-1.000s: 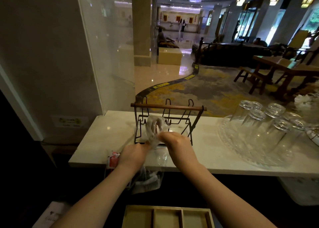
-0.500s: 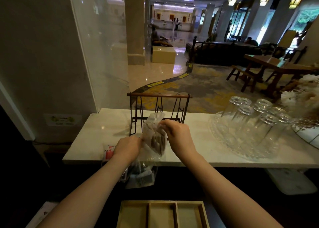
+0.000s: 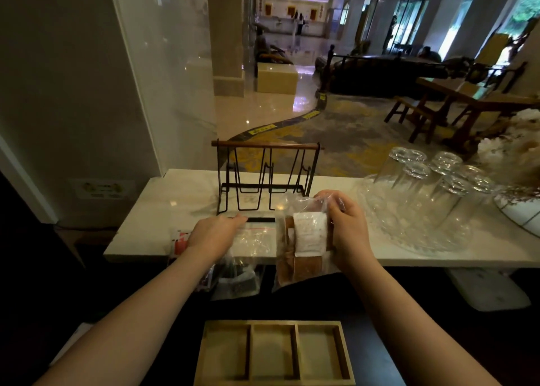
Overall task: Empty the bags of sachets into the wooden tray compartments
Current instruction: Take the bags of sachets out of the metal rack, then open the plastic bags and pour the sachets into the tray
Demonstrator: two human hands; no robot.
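My right hand (image 3: pixel 349 231) grips a clear plastic bag of brown and white sachets (image 3: pixel 305 244), held upright over the counter's front edge. My left hand (image 3: pixel 214 233) rests on a second clear bag (image 3: pixel 254 236) lying flat on the white counter (image 3: pixel 152 210); whether it grips that bag I cannot tell. Another clear bag with dark sachets (image 3: pixel 238 280) hangs below the counter edge. The wooden tray (image 3: pixel 274 353) with three compartments sits low in front of me, with nothing in the compartments.
A black wire rack with a wooden bar (image 3: pixel 266 178) stands behind the bags. A glass tray of upturned glasses (image 3: pixel 423 198) fills the counter's right side. A red and white packet (image 3: pixel 179 241) lies at the left edge. A glass panel rises at the left.
My right hand has carried the sachet bag to the right and turned it upright. My left hand has let go of it and settled on the flat bag.
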